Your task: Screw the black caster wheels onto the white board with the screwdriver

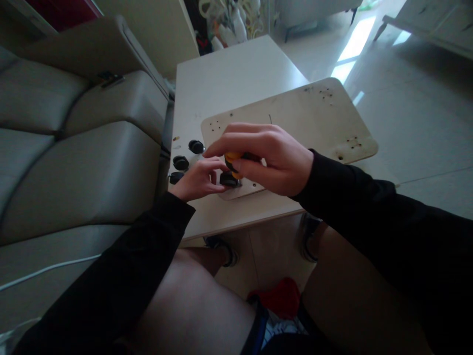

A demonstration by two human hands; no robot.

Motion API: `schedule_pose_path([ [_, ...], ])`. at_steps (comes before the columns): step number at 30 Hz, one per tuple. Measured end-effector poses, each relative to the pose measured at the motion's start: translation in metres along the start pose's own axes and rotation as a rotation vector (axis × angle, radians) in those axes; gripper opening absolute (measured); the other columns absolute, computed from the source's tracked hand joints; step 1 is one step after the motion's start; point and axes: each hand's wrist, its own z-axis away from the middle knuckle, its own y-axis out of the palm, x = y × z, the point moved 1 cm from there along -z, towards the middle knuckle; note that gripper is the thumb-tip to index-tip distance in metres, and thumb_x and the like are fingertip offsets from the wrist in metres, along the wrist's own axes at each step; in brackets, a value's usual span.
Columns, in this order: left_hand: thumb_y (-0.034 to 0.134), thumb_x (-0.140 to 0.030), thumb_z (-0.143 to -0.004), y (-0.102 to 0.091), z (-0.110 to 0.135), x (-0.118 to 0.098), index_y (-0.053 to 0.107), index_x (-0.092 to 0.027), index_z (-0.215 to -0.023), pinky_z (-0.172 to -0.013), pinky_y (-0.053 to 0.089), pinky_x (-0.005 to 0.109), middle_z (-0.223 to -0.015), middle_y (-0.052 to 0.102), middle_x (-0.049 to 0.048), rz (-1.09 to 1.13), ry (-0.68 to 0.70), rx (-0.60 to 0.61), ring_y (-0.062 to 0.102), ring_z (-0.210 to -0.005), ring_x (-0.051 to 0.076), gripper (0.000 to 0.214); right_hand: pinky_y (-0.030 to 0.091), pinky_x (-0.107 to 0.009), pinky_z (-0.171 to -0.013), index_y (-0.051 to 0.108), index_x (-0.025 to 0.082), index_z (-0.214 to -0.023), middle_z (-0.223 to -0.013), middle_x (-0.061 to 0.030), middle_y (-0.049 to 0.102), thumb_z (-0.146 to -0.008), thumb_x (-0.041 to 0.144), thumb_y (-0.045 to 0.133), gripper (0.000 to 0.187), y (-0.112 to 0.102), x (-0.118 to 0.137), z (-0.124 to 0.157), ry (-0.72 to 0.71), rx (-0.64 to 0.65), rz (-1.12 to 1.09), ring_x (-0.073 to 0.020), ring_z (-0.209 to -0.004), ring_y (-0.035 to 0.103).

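Note:
My right hand (269, 158) is closed around the yellow-and-black handle of a screwdriver (232, 162), held upright over the near-left corner of a pale board (314, 113) that has small drilled holes. My left hand (197, 180) pinches a small black caster wheel (229, 179) sitting on that corner, right under the tool. Three more black caster wheels (181, 161) lie in a row on the white table (229, 74), just left of the board. The tool's tip is hidden by my fingers.
A grey leather sofa (74, 162) runs along the left, with a white cable (48, 268) on its seat. My bare knees are under the table's near edge. A glossy tiled floor (417, 113) stretches to the right.

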Motion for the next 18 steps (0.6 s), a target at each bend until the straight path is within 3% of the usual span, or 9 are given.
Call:
schedule_pose_path([
  [6, 0.087, -0.029, -0.077, -0.0003, 0.0003, 0.0008, 0.073, -0.021, -0.095, -0.047, 0.042, 0.026, -0.071, 0.063, -0.0014, -0.094, 0.028, 0.005, 0.054, -0.054, 0.011, 0.024, 0.047, -0.025, -0.078, 0.076, 0.020, -0.118, -0.098, -0.0021, 0.073, -0.093, 0.022, 0.063, 0.029, -0.0010, 0.0013, -0.0010, 0.035, -0.078, -0.015, -0.0103, -0.083, 0.059],
  [9, 0.088, -0.032, -0.077, -0.0002, -0.0002, 0.0005, 0.072, -0.021, -0.094, -0.048, 0.044, 0.026, -0.073, 0.064, -0.0010, -0.082, 0.039, 0.006, 0.055, -0.055, 0.012, 0.026, 0.047, -0.023, -0.075, 0.079, 0.023, -0.115, -0.091, 0.0005, 0.070, -0.091, 0.029, 0.069, 0.026, 0.0022, -0.0006, -0.0008, 0.097, -0.105, -0.030, -0.0085, -0.080, 0.057],
  [13, 0.087, -0.026, -0.076, 0.0016, -0.0002, -0.0007, 0.071, -0.020, -0.099, -0.049, 0.046, 0.025, -0.076, 0.067, -0.0002, -0.038, -0.001, -0.001, 0.056, -0.056, 0.012, 0.028, 0.051, -0.028, -0.083, 0.073, 0.013, -0.127, -0.105, -0.0072, 0.066, -0.100, 0.026, 0.054, 0.035, 0.0055, -0.0016, -0.0004, 0.023, -0.205, 0.017, -0.0118, -0.090, 0.062],
  [16, 0.085, -0.024, -0.077, 0.0021, 0.0000, -0.0026, 0.073, -0.019, -0.103, -0.049, 0.046, 0.024, -0.074, 0.066, -0.0005, -0.042, -0.011, -0.001, 0.056, -0.056, 0.011, 0.029, 0.052, -0.030, -0.089, 0.067, 0.009, -0.135, -0.118, -0.0136, 0.068, -0.101, 0.018, 0.041, 0.044, 0.0053, -0.0001, -0.0009, -0.044, -0.151, 0.004, -0.0146, -0.100, 0.065],
  [18, 0.086, -0.024, -0.076, 0.0018, -0.0001, -0.0040, 0.073, -0.019, -0.103, -0.049, 0.046, 0.024, -0.078, 0.068, 0.0004, -0.052, -0.001, 0.000, 0.056, -0.057, 0.011, 0.030, 0.052, -0.029, -0.088, 0.069, 0.013, -0.134, -0.117, -0.0108, 0.072, -0.100, 0.019, 0.047, 0.041, 0.0041, 0.0020, -0.0015, -0.042, -0.116, -0.026, -0.0130, -0.095, 0.065],
])
